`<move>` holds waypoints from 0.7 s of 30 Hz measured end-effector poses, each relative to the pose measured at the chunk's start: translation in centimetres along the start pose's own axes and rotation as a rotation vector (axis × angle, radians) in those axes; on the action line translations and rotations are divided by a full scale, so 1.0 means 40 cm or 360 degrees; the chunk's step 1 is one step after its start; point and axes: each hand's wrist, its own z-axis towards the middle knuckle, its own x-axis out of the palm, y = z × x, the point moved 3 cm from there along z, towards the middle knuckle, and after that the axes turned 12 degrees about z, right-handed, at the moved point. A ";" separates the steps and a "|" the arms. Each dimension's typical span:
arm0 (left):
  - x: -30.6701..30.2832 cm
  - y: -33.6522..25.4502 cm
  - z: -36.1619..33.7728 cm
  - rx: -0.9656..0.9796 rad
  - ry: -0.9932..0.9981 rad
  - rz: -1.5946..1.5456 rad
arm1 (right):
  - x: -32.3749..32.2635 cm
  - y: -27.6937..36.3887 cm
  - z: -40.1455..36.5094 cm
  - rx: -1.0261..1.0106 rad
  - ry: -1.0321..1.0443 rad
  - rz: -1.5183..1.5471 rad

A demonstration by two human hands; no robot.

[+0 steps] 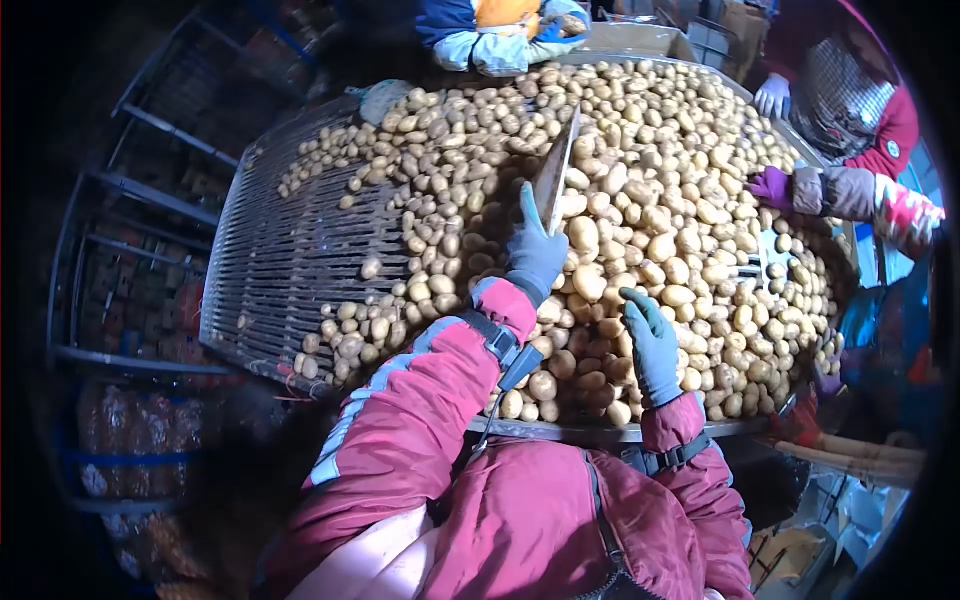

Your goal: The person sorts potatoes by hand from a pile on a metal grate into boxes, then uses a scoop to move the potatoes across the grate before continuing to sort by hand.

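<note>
A long flat board (pixel 556 175) stands on edge among the potatoes, with potatoes on both sides of it. My left hand (pixel 538 256), in a grey-blue glove, grips its near end, one finger stretched along the side. Loose potatoes (pixel 655 215) cover most of the slatted sorting table (pixel 300 235), piled more thickly to the right of the board. My right hand (pixel 652 352), gloved in grey-green, rests over potatoes near the front edge. Its fingers are apart and slightly bent, and no potato shows in its grasp.
Across the table stands a person in blue and orange sleeves (pixel 480 40). At the right, a purple-gloved hand (pixel 772 188) touches the potatoes, and another person's light-gloved hand (pixel 773 97) is at the far right edge. Metal railings (pixel 150 195) stand left, above filled sacks (pixel 140 440).
</note>
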 end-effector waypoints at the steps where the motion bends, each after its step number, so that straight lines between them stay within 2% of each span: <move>1: 0.001 -0.030 -0.008 0.0021 0.0009 -0.0006 | -0.005 0.001 -0.013 -0.0009 -0.0020 0.0041; 3: -0.030 -0.074 -0.043 -0.0245 0.0283 0.0088 | 0.011 -0.018 -0.026 0.0144 0.0116 0.0332; 4: -0.008 -0.057 -0.037 -0.0126 0.0153 0.0020 | 0.026 -0.021 -0.027 0.0229 0.0107 0.0424; 5: -0.020 -0.061 -0.033 0.0027 0.0198 -0.0007 | 0.044 -0.016 -0.024 0.0279 0.0142 0.0536; 7: -0.067 -0.082 -0.066 -0.0066 0.0434 -0.0203 | 0.079 -0.022 -0.004 0.0276 0.0291 0.0449; 8: 0.050 -0.027 -0.071 0.0134 0.0088 -0.0240 | 0.109 -0.028 0.008 0.0501 0.0267 0.0807; 9: 0.161 0.026 -0.079 0.0338 -0.0258 -0.0273 | 0.116 -0.047 0.024 0.0517 0.0286 0.0785; 10: 0.153 0.025 -0.088 0.0347 -0.0092 -0.0176 | 0.115 -0.080 0.048 0.0512 0.0318 0.0931; 11: 0.166 0.038 -0.116 0.0487 -0.0063 -0.0236 | 0.125 -0.098 0.063 0.0510 0.0349 0.1080; 12: 0.118 0.027 -0.143 0.0500 0.0062 -0.0125 | 0.157 -0.040 0.042 0.0568 0.0361 0.1170; 13: 0.067 0.013 -0.169 0.0514 0.0191 -0.0016 | 0.164 -0.034 0.038 0.0587 0.0628 0.1187; 14: 0.100 0.025 -0.196 0.0403 0.0152 -0.0101 | 0.164 -0.031 0.029 0.0624 0.0643 0.1163; 15: 0.019 0.008 -0.203 0.0227 0.0514 -0.0182 | 0.169 -0.020 0.018 0.0662 0.0660 0.1135; 16: 0.043 0.034 -0.219 0.0449 0.0302 -0.0414 | 0.161 -0.042 0.028 0.0426 0.0466 0.0807; 17: 0.062 0.062 -0.235 0.0669 0.0075 -0.0632 | 0.153 -0.047 0.024 0.0187 0.0501 0.0449; 18: 0.033 0.065 -0.241 0.0555 0.0231 -0.0774 | 0.174 -0.025 0.014 0.0165 0.0505 0.0426; 19: -0.024 0.074 -0.247 0.0500 0.0242 -0.0708 | 0.203 -0.013 0.008 0.0148 0.0522 0.0408; 21: -0.054 0.158 -0.250 0.0616 0.0132 -0.0847 | 0.292 -0.013 0.011 0.0320 0.0441 0.0700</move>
